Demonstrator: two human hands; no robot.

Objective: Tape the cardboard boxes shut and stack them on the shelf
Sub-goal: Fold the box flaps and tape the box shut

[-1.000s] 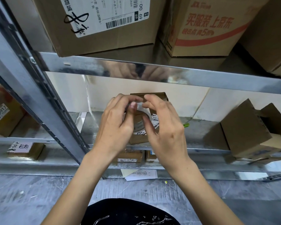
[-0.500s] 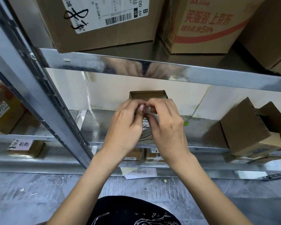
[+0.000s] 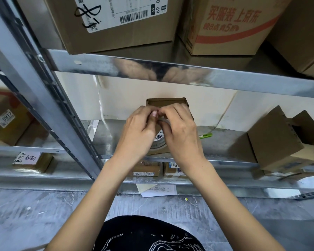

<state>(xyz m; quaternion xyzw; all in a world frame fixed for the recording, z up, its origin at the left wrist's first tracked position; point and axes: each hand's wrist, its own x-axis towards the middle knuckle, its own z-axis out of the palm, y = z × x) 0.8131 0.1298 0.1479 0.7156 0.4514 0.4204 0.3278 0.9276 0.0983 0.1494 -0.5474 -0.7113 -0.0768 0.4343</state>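
While the box (image 3: 166, 104) stands on the shelf (image 3: 116, 142), left hand (image 3: 137, 132) and right hand (image 3: 181, 132) pinch tape (image 3: 164, 120) with curled fingers.

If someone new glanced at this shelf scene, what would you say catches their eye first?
First, the two bare hands meeting at centre, the left hand and right hand, pinching something pale over a small brown cardboard box on the shiny metal shelf. Next, the large brown carton with a white barcode label above, and beside it the carton with red printed lettering.
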